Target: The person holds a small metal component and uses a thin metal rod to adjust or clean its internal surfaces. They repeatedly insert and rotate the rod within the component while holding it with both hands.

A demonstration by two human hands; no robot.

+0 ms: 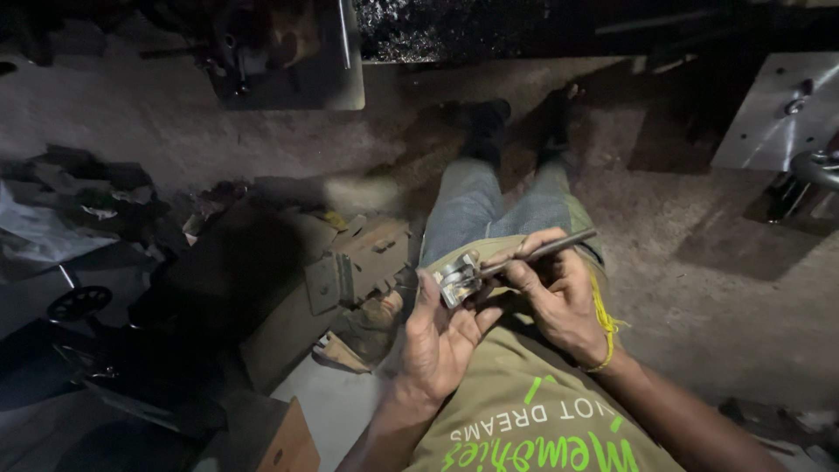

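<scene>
Dim concrete floor (725, 262) lay under the seated person; near the lap, the left hand (437, 336) cupped a small shiny metal part (459, 278), likely dense, rigid and slick, best held by its edges, while the right hand (559, 293) pinched a thin metal rod (546, 249) against it; beyond, scrap boxes (358, 262)

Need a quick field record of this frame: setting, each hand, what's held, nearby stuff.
setting: dim workshop floor, person seated, legs stretched out
left hand: palm up, cradling a small shiny metal part
right hand: grips a thin metal rod, tip against the metal part
wrist: yellow thread on the right wrist
left of legs: cardboard pieces and scrap
upper right: grey metal plate on the floor
far left: black handwheel, partly in shadow
</scene>
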